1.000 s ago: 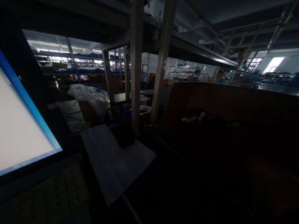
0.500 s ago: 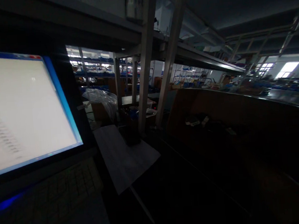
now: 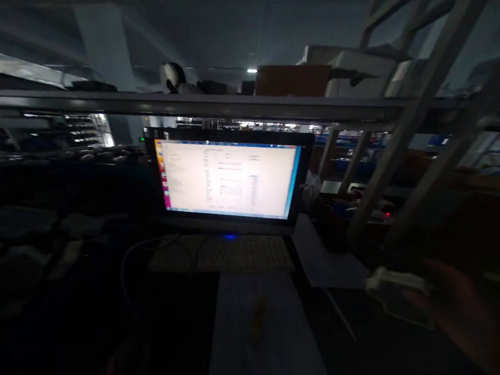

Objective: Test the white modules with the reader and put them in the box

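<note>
At the lower right my right hand is closed around one end of a pale, chunky object with an uneven outline. Motion blur and the dark hide what kind of thing it is. Low on the left, my left hand is a dim, smeared shape, and its fingers cannot be made out. A sheet of paper lies between the hands, with a small yellowish item on it. Behind the paper is a light keyboard, below a lit monitor.
Several pale pieces lie in the dark at left, near a looping cable. A second paper and a thin light stick lie right of the keyboard. Metal posts and a shelf with boxes stand around the monitor.
My view has swung left, so the whole monitor and keyboard now show near the middle. Both hands have come into view, the right one with the pale object.
</note>
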`<state>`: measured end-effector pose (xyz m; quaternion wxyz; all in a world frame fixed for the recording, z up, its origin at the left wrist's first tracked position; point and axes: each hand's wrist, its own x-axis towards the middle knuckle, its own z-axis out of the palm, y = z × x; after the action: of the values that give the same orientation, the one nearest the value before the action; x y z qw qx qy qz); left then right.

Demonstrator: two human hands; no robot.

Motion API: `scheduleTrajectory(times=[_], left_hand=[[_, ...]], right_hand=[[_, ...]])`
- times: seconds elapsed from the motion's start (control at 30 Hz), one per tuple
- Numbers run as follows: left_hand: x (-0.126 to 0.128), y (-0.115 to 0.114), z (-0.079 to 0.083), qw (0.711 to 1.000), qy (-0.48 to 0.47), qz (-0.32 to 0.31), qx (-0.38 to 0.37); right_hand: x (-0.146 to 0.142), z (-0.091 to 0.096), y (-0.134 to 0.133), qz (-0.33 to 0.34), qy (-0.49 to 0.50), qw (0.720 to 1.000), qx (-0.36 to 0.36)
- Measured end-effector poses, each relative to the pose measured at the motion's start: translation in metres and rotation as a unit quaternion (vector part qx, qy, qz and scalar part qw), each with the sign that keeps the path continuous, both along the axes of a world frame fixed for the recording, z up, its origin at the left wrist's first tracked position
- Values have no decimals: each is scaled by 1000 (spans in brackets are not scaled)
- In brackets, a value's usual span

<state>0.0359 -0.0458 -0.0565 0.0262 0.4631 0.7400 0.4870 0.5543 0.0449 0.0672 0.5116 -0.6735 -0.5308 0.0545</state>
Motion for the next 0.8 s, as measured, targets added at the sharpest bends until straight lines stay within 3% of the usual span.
scheduleTrajectory(times=[0.07,0.13,0.23,0.33,0.4,0.47,0.67,0.8], left_hand=[[-14,-4,-3,1000,0,14,6],[-20,-3,-6,1000,-1,13,14],[-20,1,-8,999,-20,2,41],[-22,4,-6,997,-37,-10,70],[-28,5,-2,995,-40,-19,87],[-37,4,3,993,-46,-22,102],[-52,3,11,989,-61,-40,129],[-48,10,10,990,-58,-52,119]], right_hand=[[-86,5,3,228,8,972,-63],[-173,8,5,389,4,917,-86],[-279,2,18,502,-70,854,-120],[-343,-12,38,572,-122,796,-155],[-366,-19,48,595,-146,776,-147],[-378,-24,53,596,-154,779,-122],[-363,-50,27,537,-131,833,4],[-351,-76,-2,480,-159,862,30]])
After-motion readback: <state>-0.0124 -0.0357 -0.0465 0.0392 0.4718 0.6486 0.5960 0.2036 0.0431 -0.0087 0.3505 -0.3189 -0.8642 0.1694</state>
